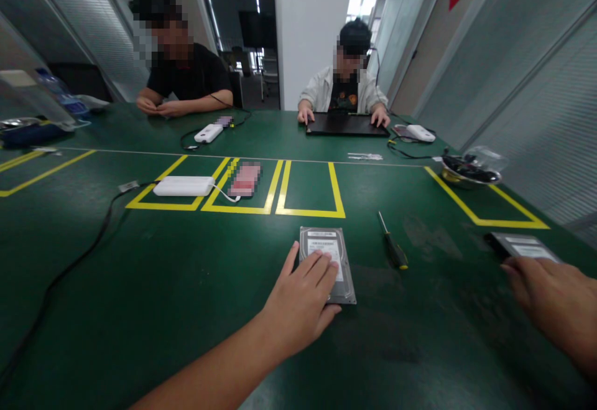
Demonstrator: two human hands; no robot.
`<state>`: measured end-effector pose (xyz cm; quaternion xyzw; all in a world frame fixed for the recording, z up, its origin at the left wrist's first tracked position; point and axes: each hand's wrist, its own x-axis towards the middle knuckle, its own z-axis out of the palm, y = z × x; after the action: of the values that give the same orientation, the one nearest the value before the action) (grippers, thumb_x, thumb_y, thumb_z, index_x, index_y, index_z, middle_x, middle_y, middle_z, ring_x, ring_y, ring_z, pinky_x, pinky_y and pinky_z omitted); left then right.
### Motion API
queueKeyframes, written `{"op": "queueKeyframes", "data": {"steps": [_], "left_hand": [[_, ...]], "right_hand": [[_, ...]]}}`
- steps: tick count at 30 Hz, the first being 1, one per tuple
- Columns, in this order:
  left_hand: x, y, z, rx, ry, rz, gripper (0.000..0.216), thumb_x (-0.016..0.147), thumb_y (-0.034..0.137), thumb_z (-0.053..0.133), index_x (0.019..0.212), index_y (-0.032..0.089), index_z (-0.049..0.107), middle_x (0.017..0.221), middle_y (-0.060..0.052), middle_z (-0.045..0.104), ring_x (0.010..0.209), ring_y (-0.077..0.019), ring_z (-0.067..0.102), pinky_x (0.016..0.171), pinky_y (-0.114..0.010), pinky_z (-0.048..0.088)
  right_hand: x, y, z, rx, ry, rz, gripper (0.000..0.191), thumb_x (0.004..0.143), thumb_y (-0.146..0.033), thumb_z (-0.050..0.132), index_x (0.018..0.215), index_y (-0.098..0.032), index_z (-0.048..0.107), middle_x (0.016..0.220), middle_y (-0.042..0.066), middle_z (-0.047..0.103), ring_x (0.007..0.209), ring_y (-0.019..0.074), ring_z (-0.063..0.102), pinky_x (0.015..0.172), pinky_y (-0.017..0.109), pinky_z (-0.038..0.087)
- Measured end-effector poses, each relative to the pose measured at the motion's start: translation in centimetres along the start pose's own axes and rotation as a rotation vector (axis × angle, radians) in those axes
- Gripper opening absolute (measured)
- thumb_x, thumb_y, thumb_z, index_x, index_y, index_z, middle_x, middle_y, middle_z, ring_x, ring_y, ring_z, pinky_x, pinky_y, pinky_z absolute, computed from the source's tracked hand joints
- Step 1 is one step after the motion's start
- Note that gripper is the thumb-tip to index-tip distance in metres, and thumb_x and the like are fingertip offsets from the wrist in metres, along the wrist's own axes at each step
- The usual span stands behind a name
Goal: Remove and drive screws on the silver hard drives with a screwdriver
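Observation:
A silver hard drive with a white label lies on the green table in front of me. My left hand is over it, several fingers across the label, the little finger by its left edge and the thumb at the near edge. At the far right, my right hand grips a second hard drive, dark at its left side with a pale label on top. Part of that drive is hidden behind my fingers. Between the two drives lies a screwdriver with a black and yellow handle.
Yellow tape outlines mark the table. A white power bank is cabled to a pink phone. A metal bowl of dark parts stands at right. Across the table sit two people, one with hands on a black laptop.

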<state>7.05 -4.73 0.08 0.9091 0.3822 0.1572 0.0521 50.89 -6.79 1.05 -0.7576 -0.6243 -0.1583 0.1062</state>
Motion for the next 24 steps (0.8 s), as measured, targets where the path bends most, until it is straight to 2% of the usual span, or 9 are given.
{"op": "queueKeyframes", "data": {"steps": [2, 4, 6, 7, 10, 14, 17, 20, 24], "left_hand": [[0.0, -0.1, 0.0, 0.017, 0.002, 0.01, 0.061, 0.091, 0.048, 0.06, 0.142, 0.018, 0.045, 0.142, -0.012, 0.052, 0.138, -0.0292, 0.04, 0.121, -0.06, 0.007], [0.0, -0.2, 0.0, 0.044, 0.004, 0.032, 0.062, 0.091, 0.049, 0.061, 0.142, 0.017, 0.045, 0.142, -0.013, 0.052, 0.137, -0.0298, 0.04, 0.12, -0.061, 0.009], [0.0, -0.4, 0.1, 0.066, 0.006, 0.055, 0.063, 0.091, 0.05, 0.061, 0.141, 0.016, 0.045, 0.142, -0.013, 0.052, 0.136, -0.0301, 0.041, 0.12, -0.06, 0.01], [0.0, -0.4, 0.1, 0.073, 0.007, 0.062, 0.063, 0.09, 0.05, 0.062, 0.141, 0.016, 0.046, 0.141, -0.014, 0.053, 0.136, -0.0302, 0.041, 0.12, -0.06, 0.01], [0.0, -0.6, 0.2, 0.085, 0.017, 0.071, 0.063, 0.09, 0.049, 0.063, 0.141, 0.016, 0.046, 0.141, -0.014, 0.053, 0.136, -0.0307, 0.041, 0.12, -0.06, 0.012], [-0.1, -0.5, 0.0, 0.099, 0.017, 0.077, 0.063, 0.09, 0.049, 0.063, 0.141, 0.016, 0.046, 0.141, -0.013, 0.053, 0.135, -0.0304, 0.042, 0.12, -0.06, 0.014], [-0.1, -0.5, -0.1, 0.107, 0.008, 0.077, 0.063, 0.09, 0.048, 0.063, 0.142, 0.015, 0.045, 0.142, -0.014, 0.052, 0.136, -0.0305, 0.041, 0.12, -0.059, 0.013], [-0.1, -0.6, -0.1, 0.106, 0.011, 0.082, 0.064, 0.09, 0.047, 0.063, 0.142, 0.015, 0.045, 0.141, -0.014, 0.053, 0.136, -0.0301, 0.042, 0.12, -0.056, 0.014], [-0.2, -0.7, 0.0, 0.093, 0.017, 0.084, 0.064, 0.089, 0.048, 0.064, 0.141, 0.015, 0.047, 0.139, -0.013, 0.055, 0.134, -0.0296, 0.044, 0.121, -0.054, 0.014]], "right_hand": [[0.7, -3.1, -1.3, -0.087, -0.063, -0.116, 0.016, 0.088, -0.03, 0.053, 0.082, -0.018, 0.06, 0.084, 0.015, 0.063, 0.077, 0.0279, 0.057, 0.069, 0.04, 0.038], [1.1, -6.6, -2.4, -0.034, -0.119, -0.178, 0.015, 0.091, -0.03, 0.05, 0.086, -0.017, 0.057, 0.079, 0.012, 0.062, 0.072, 0.0249, 0.057, 0.071, 0.038, 0.04], [1.3, -10.2, -3.5, 0.071, -0.144, -0.247, 0.019, 0.097, -0.03, 0.04, 0.094, -0.017, 0.054, 0.086, 0.01, 0.062, 0.077, 0.0233, 0.058, 0.072, 0.036, 0.04], [1.3, -11.8, -4.0, 0.132, -0.096, -0.269, 0.021, 0.098, -0.031, 0.037, 0.092, -0.018, 0.052, 0.084, 0.009, 0.06, 0.076, 0.0231, 0.058, 0.07, 0.035, 0.04], [1.1, -16.1, -5.7, 0.364, -0.123, -0.366, 0.023, 0.098, -0.036, 0.037, 0.089, -0.019, 0.051, 0.078, 0.005, 0.057, 0.07, 0.0195, 0.055, 0.063, 0.03, 0.037], [0.6, -20.1, -7.4, 0.624, -0.19, -0.388, 0.018, 0.099, -0.031, 0.043, 0.088, -0.019, 0.051, 0.076, 0.001, 0.055, 0.066, 0.0143, 0.051, 0.059, 0.026, 0.035], [-0.1, -22.0, -6.8, 0.779, -0.234, -0.398, 0.018, 0.1, -0.027, 0.043, 0.087, -0.019, 0.052, 0.074, -0.001, 0.055, 0.064, 0.0126, 0.049, 0.059, 0.025, 0.035], [-0.9, -23.0, -4.5, 0.939, -0.287, -0.383, 0.016, 0.1, -0.025, 0.045, 0.088, -0.019, 0.054, 0.077, -0.001, 0.056, 0.066, 0.0118, 0.05, 0.061, 0.024, 0.036], [-1.7, -23.5, -1.4, 1.061, -0.268, -0.344, 0.016, 0.1, -0.025, 0.046, 0.09, -0.018, 0.056, 0.081, 0.0, 0.057, 0.072, 0.0125, 0.053, 0.065, 0.024, 0.039]]}}
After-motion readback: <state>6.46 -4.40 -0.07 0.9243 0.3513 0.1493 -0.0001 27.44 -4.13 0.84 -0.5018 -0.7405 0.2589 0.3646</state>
